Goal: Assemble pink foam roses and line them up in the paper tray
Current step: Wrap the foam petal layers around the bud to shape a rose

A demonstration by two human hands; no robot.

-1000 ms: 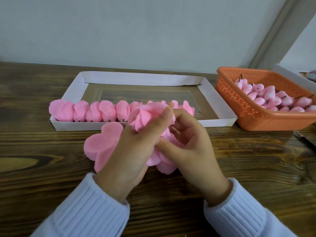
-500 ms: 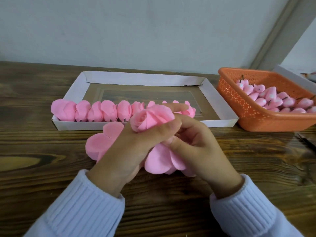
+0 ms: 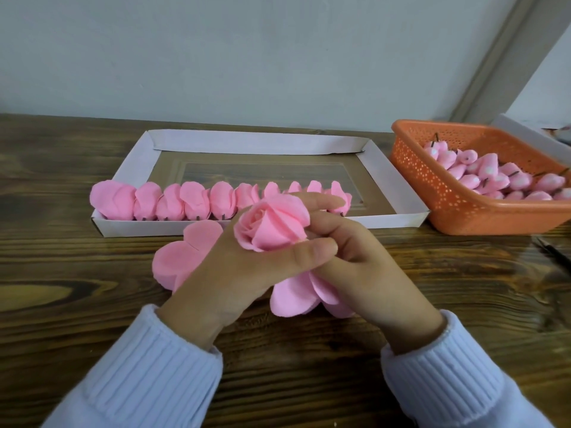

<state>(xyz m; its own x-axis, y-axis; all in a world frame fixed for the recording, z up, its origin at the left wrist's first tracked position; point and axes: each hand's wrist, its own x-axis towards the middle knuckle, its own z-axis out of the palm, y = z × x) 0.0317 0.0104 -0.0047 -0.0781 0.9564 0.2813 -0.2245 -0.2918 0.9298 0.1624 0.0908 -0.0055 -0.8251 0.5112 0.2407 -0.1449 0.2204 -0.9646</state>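
Two-handed: grips pink foam rose [image 3: 272, 225] in left hand [image 3: 234, 273], curls right hand [image 3: 367, 273] around outer petals [image 3: 296, 296] beneath it, above tabletop [image 3: 77, 319], just before row of roses [image 3: 191, 200] in paper tray [image 3: 253, 146].

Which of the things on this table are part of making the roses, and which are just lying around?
Part of the job:
rose in left hand
petals in right hand
petal stack
row of roses in tray
buds in basket

Lying about:
dark tool at the right edge
white box behind the basket
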